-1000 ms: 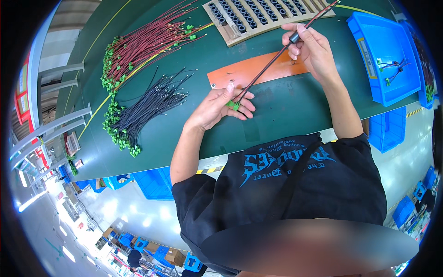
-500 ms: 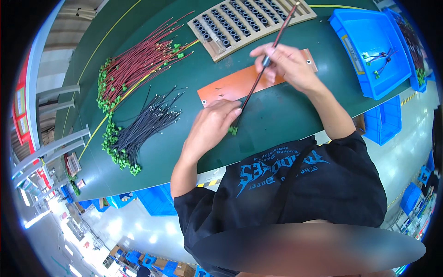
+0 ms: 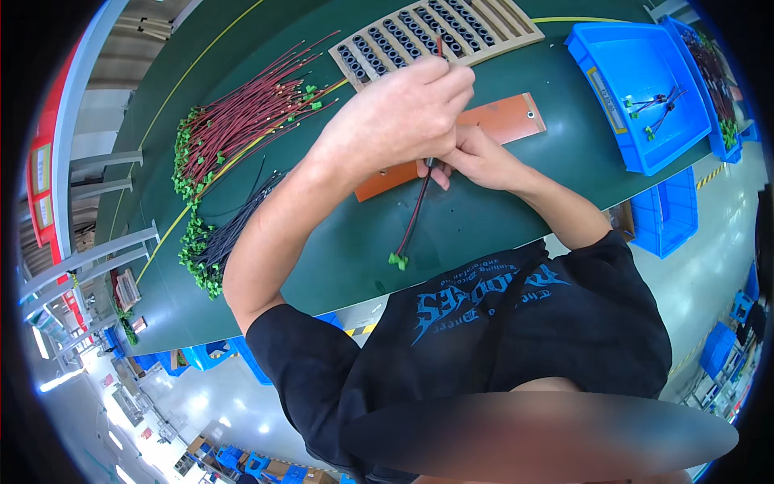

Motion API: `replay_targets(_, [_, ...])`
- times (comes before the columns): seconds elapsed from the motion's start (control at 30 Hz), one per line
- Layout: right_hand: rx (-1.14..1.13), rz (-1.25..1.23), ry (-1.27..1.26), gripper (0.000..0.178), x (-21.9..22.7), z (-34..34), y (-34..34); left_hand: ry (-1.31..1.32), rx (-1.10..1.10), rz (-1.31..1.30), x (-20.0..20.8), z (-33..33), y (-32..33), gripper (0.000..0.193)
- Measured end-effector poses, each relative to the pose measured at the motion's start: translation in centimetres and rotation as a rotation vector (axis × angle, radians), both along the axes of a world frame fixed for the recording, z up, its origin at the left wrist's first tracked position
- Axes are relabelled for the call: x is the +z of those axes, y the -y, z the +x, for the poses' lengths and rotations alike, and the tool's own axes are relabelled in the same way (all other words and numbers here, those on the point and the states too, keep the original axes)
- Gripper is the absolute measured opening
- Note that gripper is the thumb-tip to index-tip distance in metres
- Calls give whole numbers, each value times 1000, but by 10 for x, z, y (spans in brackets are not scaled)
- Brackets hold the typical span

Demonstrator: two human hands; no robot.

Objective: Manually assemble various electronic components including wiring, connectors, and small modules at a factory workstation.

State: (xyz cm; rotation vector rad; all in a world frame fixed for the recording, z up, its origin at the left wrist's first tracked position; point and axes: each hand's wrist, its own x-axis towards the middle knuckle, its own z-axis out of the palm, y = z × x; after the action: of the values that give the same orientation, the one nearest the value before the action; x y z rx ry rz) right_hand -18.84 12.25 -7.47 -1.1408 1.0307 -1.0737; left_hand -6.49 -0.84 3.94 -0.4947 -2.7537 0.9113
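My left hand (image 3: pixel 395 113) is raised over the orange board, its fingers closed round the upper part of a red and black wire pair (image 3: pixel 416 211). The red end of the pair sticks up past the knuckles. Just below, and partly hidden by it, my right hand (image 3: pixel 488 161) pinches the same wires by a small dark ring-shaped part (image 3: pixel 430 163). From there the wires hang toward me, ending in a green connector (image 3: pixel 398 260) above the green table. An orange board (image 3: pixel 509 118) lies beneath both hands.
A tan tray (image 3: pixel 516 36) with rows of black rings sits at the far side. Red wires (image 3: pixel 242 113) and black wires (image 3: pixel 230 230) with green connectors lie in bundles at left. A blue bin (image 3: pixel 685 137) at right holds a few wired pieces; another blue bin (image 3: pixel 665 214) stands lower.
My left hand has moved from the connector end up to the far end of the wires, crossing over my right hand. My right hand has come lower, and the green connector hangs nearer me.
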Motion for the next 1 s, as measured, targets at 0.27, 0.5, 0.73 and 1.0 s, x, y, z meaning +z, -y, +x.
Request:
replay_targets(0.27, [-38, 215, 254, 34, -7, -7, 4, 273, 775, 1203, 13, 52, 18, 7])
replay_targets(0.5, [39, 217, 194, 33, -11, 1, 6, 29, 565, 2369, -46, 81, 10, 10])
replay_targets(0.73, [64, 309, 254, 35, -15, 1, 4, -318, 336, 2465, -71, 87, -8, 12])
replay_targets(1.0, [-5, 425, 563, 33, -14, -8, 7, -602, 428, 2428, -98, 89, -44, 12])
